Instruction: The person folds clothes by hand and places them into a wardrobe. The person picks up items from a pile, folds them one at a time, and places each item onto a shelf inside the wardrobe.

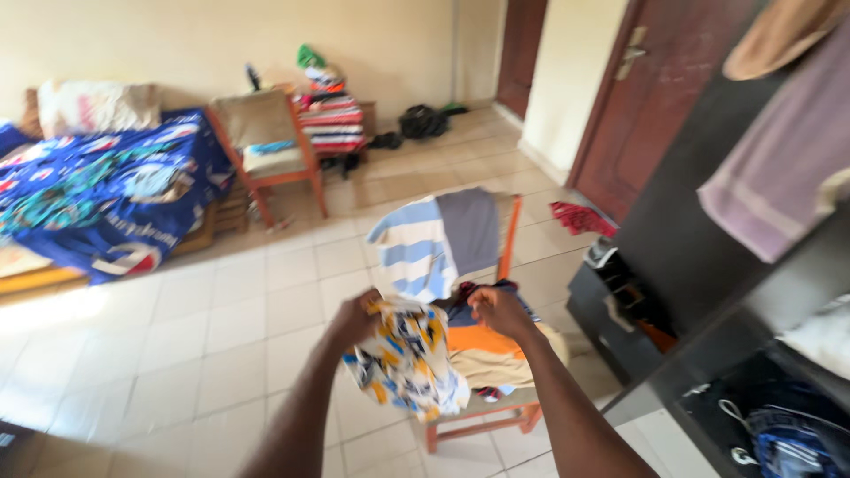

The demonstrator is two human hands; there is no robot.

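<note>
Between both grips: patterned yellow-and-white garment (pixel 409 354), left hand (pixel 354 320) clenched on its top edge, right hand (pixel 498 310) closed, contents unclear. Just beyond: clothes pile (pixel 482 350) on orange chair (pixel 508 232), unsorted. 1 garment lifted, rest remaining.

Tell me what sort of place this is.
Probably a bedroom in a home: a bed with a blue patterned cover, a dark wardrobe holding clothes, and a chair piled with garments under the left hand and right hand.
</note>
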